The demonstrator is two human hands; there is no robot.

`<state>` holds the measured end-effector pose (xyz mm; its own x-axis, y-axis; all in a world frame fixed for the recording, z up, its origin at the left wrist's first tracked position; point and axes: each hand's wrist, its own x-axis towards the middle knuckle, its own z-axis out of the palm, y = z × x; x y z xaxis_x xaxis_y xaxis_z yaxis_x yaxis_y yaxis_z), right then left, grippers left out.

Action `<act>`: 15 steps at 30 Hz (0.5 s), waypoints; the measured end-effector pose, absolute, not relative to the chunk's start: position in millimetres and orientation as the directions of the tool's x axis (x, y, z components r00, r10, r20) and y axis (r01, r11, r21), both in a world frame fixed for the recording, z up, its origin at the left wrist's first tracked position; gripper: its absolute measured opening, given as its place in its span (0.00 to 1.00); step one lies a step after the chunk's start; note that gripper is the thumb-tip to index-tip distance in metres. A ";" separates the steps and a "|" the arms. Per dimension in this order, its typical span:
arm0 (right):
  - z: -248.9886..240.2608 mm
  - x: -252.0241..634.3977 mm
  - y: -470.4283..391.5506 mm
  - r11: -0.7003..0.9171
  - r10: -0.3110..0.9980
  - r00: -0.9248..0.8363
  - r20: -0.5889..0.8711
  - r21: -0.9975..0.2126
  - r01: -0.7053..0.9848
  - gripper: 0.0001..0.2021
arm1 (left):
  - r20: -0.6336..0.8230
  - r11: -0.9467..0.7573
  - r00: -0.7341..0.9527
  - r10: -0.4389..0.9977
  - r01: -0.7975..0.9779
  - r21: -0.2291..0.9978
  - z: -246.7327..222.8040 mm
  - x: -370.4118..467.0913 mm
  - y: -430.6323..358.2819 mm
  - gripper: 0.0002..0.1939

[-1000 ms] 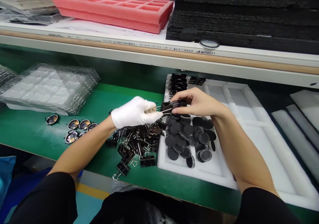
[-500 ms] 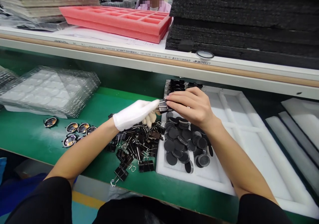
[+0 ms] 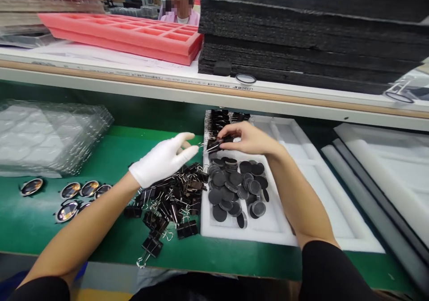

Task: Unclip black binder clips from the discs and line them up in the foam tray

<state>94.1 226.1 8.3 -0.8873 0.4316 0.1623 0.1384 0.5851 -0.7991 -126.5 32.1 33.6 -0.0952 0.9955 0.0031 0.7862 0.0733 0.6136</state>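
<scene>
My left hand (image 3: 166, 160), in a white glove, has its thumb and forefinger stretched apart with nothing between them. Its fingertips lie just left of a black binder clip (image 3: 213, 146), whose silver handles point toward them. That clip is pinched in the fingers of my bare right hand (image 3: 250, 139), above the top left part of a white foam tray (image 3: 251, 232). Behind it, more binder clips (image 3: 219, 115) stand in rows in the tray. Dark round discs (image 3: 231, 189) lie loosely in the near compartment. Left of the tray spreads a heap of loose binder clips (image 3: 170, 198).
Several round framed lenses (image 3: 70, 190) lie on the green table at left, near stacked clear plastic trays (image 3: 50, 135). A shelf edge (image 3: 134, 84) crosses behind, bearing pink foam (image 3: 124, 35) and black foam sheets (image 3: 284, 37). Foam pieces (image 3: 375, 194) lie at right. A person faces me beyond.
My left hand has come away from the binder clip to the left, its fingers parting. The right hand keeps the clip, now lower over the tray. The whole view has shifted.
</scene>
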 end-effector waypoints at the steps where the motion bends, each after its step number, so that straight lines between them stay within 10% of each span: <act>1: 3.3 102.5 242.3 0.591 0.492 -0.854 0.170 -0.785 0.184 0.16 | 0.019 0.082 -0.115 0.993 0.806 0.587 35.4 -127.5 31.4 0.33; 6: -49.7 135.5 324.9 0.433 0.892 -0.367 0.265 -0.736 0.521 0.16 | 0.064 0.107 -0.177 0.982 0.807 0.580 45.0 -137.1 30.0 0.28; 15: -105.8 114.7 365.6 0.365 0.931 -0.267 0.250 -0.599 0.713 0.22 | 0.038 0.118 -0.179 0.983 0.779 0.615 50.0 -144.6 30.8 0.28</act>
